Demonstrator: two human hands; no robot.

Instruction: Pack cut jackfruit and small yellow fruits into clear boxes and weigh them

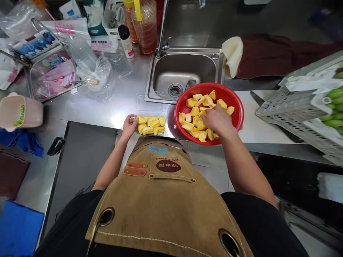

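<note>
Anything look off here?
Yes, at the right: the grey plastic crate of green bananas sits at a tilt on the white cutting board, over what looks like a knife with both ends showing from under it. The crate could be unstable there.

the red basin (206, 86) is blocking the way to the steel sink (187, 50), a narrow gap is opening beside the plastic tray (151, 116), and a grey crate (284, 110) is closing off the right.
</note>
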